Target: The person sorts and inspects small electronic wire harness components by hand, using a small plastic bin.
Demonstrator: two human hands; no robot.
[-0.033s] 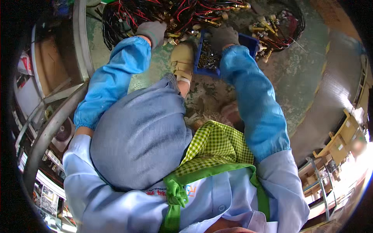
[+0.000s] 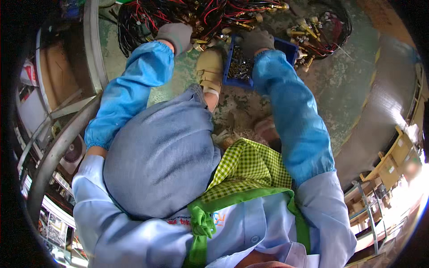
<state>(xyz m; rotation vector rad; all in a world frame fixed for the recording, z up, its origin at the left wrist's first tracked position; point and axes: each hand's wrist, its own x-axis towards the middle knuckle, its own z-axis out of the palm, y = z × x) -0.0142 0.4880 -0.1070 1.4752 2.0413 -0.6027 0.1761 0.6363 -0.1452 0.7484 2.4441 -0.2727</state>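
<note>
Both my hands wear grey gloves and blue sleeve covers. My left hand (image 2: 175, 36) is curled at the near edge of a heap of black and red wires (image 2: 154, 15), next to some brass fittings (image 2: 199, 44). Its fingertips are hidden behind the back of the hand, so what they hold does not show. My right hand (image 2: 255, 42) is bent over a blue plastic bin (image 2: 238, 83) with small metal parts (image 2: 240, 67) in it. Those fingers look curled too, and I cannot make out anything in them.
More brass fittings (image 2: 307, 30) with a coil of dark wire lie right of the bin. My tan shoe (image 2: 209, 67) stands between the hands on the worn green floor (image 2: 344, 89). A grey metal frame (image 2: 93, 49) rises at the left; shelving with boxes (image 2: 393, 156) is at the far right.
My left hand has shifted very slightly to the right and away from me. My right forearm has edged a little farther forward, with the hand still over the bin.
</note>
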